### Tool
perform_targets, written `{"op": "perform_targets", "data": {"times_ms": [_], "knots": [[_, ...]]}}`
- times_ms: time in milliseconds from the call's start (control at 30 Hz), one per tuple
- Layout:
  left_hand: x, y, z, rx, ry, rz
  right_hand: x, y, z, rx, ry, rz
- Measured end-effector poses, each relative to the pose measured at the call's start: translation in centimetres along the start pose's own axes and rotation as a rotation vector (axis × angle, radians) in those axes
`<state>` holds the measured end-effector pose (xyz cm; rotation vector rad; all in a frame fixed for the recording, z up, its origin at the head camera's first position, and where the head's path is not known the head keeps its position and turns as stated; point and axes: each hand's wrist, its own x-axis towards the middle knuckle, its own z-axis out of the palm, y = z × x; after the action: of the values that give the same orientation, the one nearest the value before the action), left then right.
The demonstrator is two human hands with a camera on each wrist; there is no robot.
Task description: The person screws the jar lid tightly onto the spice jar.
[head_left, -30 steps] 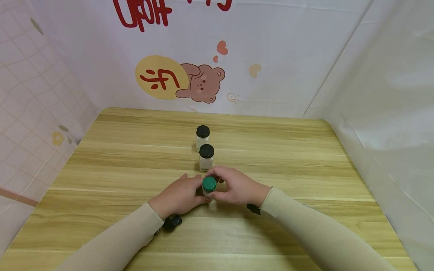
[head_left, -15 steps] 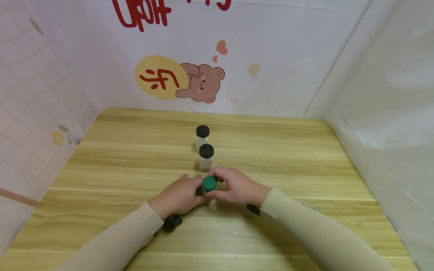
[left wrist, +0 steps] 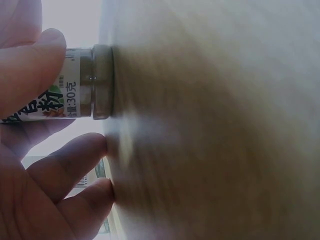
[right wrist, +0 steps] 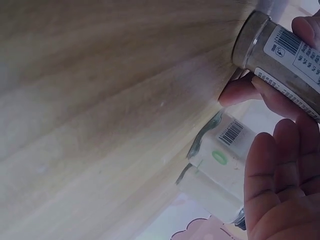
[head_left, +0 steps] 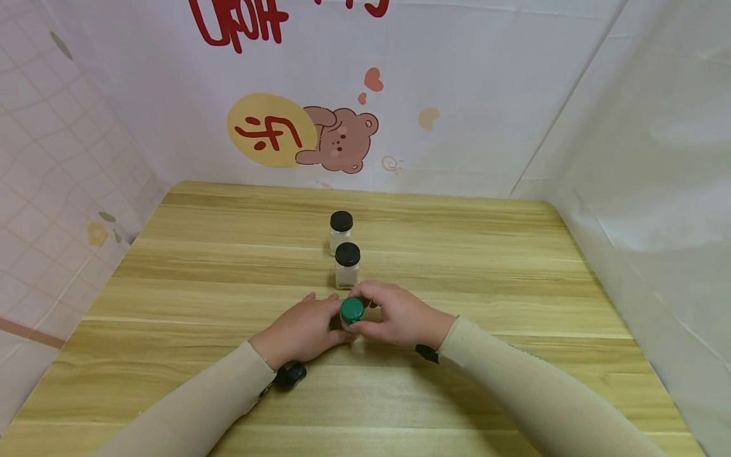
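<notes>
A small spice bottle [head_left: 351, 311] with a green cap stands upright on the table between both hands. In the left wrist view, the bottle [left wrist: 87, 85] shows a label with printed characters and a clear base against the wood. My left hand [head_left: 301, 330] grips its lower body between thumb and index finger, the other fingers resting lightly curved. From the other side my right hand [head_left: 400, 314] pinches it near the cap with thumb and fingertips. Brown powder shows through the bottle [right wrist: 260, 42] in the right wrist view.
Just behind the hands stands a clear jar with a black lid [head_left: 348, 255]; a second black-lidded jar [head_left: 341, 222] is behind it. A wooden table [head_left: 485, 254] carries everything, bounded by a printed white curtain [head_left: 468, 76]. Small black object [head_left: 290, 376] sits by my left wrist.
</notes>
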<state>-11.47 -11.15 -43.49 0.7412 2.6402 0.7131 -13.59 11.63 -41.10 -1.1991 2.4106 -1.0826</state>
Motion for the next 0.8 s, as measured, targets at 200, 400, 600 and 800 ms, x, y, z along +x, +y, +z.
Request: {"op": "perform_targets", "data": {"times_ms": [200,400,600,800], "knots": [[0.02,0.13,0.00,0.003,0.003,0.000,-0.12,-0.18,-0.32,-0.006,-0.013,-0.002],[-0.03,0.16,-0.05,-0.008,0.008,0.000,-0.14,-0.29,-0.41,-0.036,0.010,-0.030],[-0.02,0.12,-0.13,-0.006,0.002,0.000,-0.08,-0.46,-0.29,-0.050,0.021,0.009],[-0.02,0.12,-0.07,0.006,0.007,0.001,-0.17,-0.37,-0.33,-0.054,0.018,-0.014]]}}
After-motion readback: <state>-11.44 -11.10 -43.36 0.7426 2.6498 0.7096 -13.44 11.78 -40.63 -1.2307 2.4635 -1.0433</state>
